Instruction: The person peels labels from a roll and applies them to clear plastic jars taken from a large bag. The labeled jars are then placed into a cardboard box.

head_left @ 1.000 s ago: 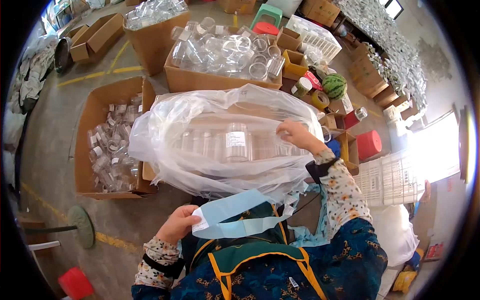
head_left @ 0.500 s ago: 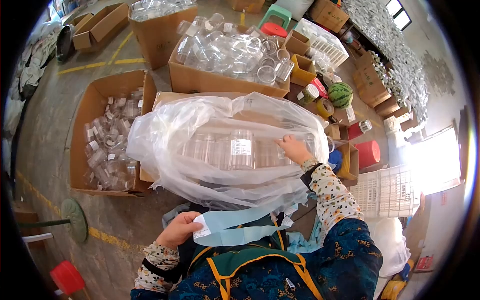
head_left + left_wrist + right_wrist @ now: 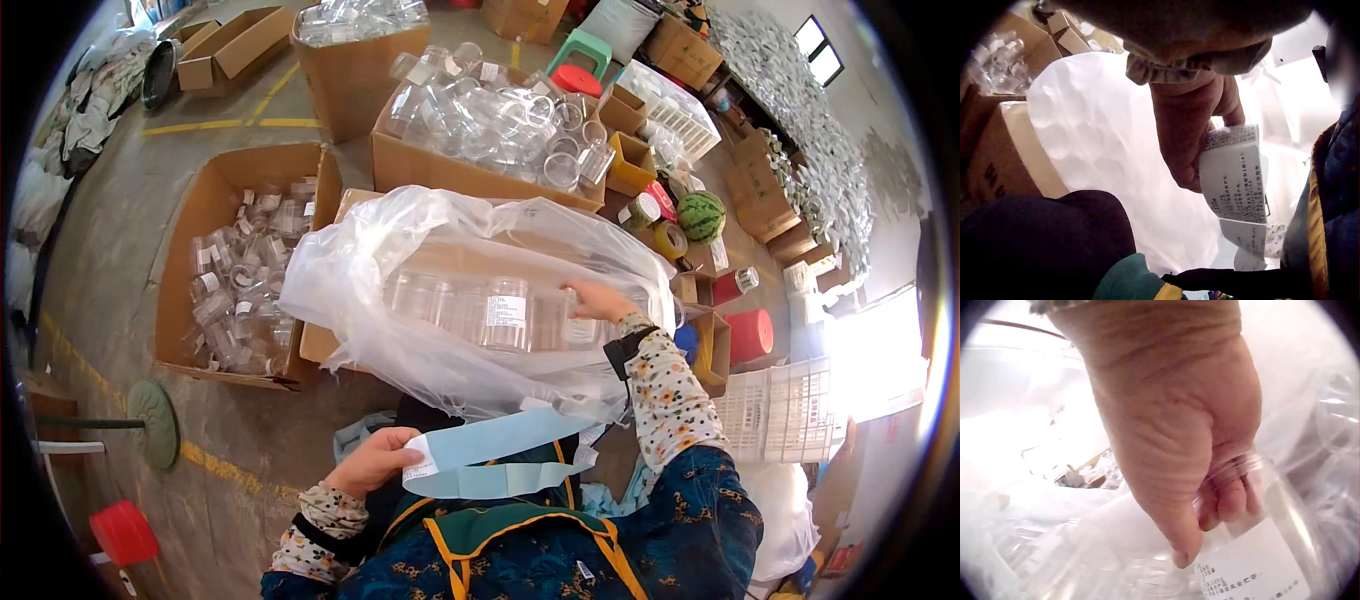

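In the head view the left hand point(image 3: 375, 462) pinches the labelled end of a pale blue strip point(image 3: 505, 438), which loops over the lap. The left wrist view shows that hand point(image 3: 1191, 119) beside the printed white label point(image 3: 1235, 181). Clear jars lie in a row inside a translucent bag point(image 3: 350, 260); a middle one point(image 3: 508, 325) bears a white label. At the row's right end is the right hand point(image 3: 602, 300). Seen from the right wrist, this hand point(image 3: 1172, 431) grips the end of a clear labelled jar point(image 3: 1291, 506), its curled fingers partly visible through the plastic.
Left of the bag stands a carton point(image 3: 180, 290) of small clear jars. Another carton point(image 3: 440, 165) behind holds larger jars. A watermelon point(image 3: 701, 216), tape roll point(image 3: 670, 240) and red containers lie to the right. A round green stand point(image 3: 153, 425) is at the lower left.
The head view has shifted, moving the boxes and bag right and slightly down. Relative to the middle labelled jar, the right hand has moved a little left. The left hand still holds the strip.
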The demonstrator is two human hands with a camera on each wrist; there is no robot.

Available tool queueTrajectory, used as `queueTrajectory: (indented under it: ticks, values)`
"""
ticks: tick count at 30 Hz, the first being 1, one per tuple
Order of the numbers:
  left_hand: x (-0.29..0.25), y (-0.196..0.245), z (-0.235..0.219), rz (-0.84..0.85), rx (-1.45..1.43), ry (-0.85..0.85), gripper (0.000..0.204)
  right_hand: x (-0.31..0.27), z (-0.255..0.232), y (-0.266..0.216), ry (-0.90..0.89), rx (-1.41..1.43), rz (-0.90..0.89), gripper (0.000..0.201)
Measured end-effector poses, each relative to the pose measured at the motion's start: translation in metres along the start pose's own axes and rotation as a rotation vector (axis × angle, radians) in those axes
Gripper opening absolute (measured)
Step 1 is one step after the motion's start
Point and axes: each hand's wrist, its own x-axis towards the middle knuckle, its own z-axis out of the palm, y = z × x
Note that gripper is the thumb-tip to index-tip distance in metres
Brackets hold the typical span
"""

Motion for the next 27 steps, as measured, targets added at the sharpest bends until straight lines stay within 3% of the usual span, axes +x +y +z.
queueTrajectory:
  ticks: [1,3,4,6,7,10,12,13,15,17,18,20,22,23,24,26,27]
  values:
    - [0.0,0.0,0.002,0.004,0.002,-0.003,0.021,0.002,-0.006,-0.011,0.003,-0.004,0.0,0.067]
    - [0.0,0.002,0.007,-0.001,0.026,-0.004,0.02,0.008,-0.019,-0.04,0.171,-0.059,-0.315,0.064]
    - [0.0,0.002,0.008,0.01,0.026,-0.001,0.02,0.01,-0.027,-0.058,0.173,-0.066,-0.324,0.064]
    - [-0.002,0.0,0.009,0.023,0.043,-0.047,0.019,0.018,-0.042,-0.093,-0.138,0.234,-0.068,0.044]
    - [-0.004,0.0,0.009,0.054,0.077,-0.064,0.019,0.024,-0.041,-0.097,-0.141,0.221,-0.096,0.044]
    - [-0.023,0.002,0.005,0.09,0.162,-0.05,0.023,0.034,-0.04,-0.087,-0.39,0.301,-0.071,0.025]
    - [-0.036,-0.004,-0.009,0.146,0.143,-0.033,0.024,0.005,-0.086,-0.134,-0.379,0.174,-0.04,0.016]
    - [-0.04,-0.006,-0.015,0.153,0.128,-0.025,0.024,0.0,-0.1,-0.136,-0.366,0.28,-0.037,0.016]
    - [-0.047,-0.011,-0.027,0.159,0.118,-0.033,0.022,-0.026,-0.153,-0.186,-0.312,0.311,-0.033,0.015]
    - [-0.052,-0.011,-0.029,0.184,0.115,-0.042,0.021,-0.034,-0.187,-0.225,-0.212,0.425,-0.213,0.011]
    - [-0.054,-0.011,-0.029,0.201,0.118,-0.049,0.02,-0.042,-0.196,-0.262,-0.082,0.574,-0.149,0.01]
    - [-0.053,-0.011,-0.027,0.21,0.132,-0.063,0.02,-0.032,-0.219,-0.317,0.013,0.471,-0.373,0.011]
    - [-0.052,-0.012,-0.024,0.21,0.15,-0.081,0.02,-0.028,-0.215,-0.382,0.175,0.62,-0.661,0.041]
    - [-0.051,-0.01,-0.021,0.195,0.171,-0.093,0.021,-0.022,-0.214,-0.402,0.171,0.56,-0.724,0.058]
    - [-0.05,-0.008,-0.016,0.178,0.192,-0.109,0.021,-0.013,-0.206,-0.413,0.173,0.571,-0.781,0.059]
    - [-0.053,0.001,-0.004,0.178,0.267,-0.108,0.021,-0.003,-0.181,-0.423,0.22,0.306,-0.794,0.049]
    - [-0.055,0.005,0.0,0.195,0.337,-0.084,0.02,-0.01,-0.166,-0.428,0.177,0.187,-0.884,0.043]
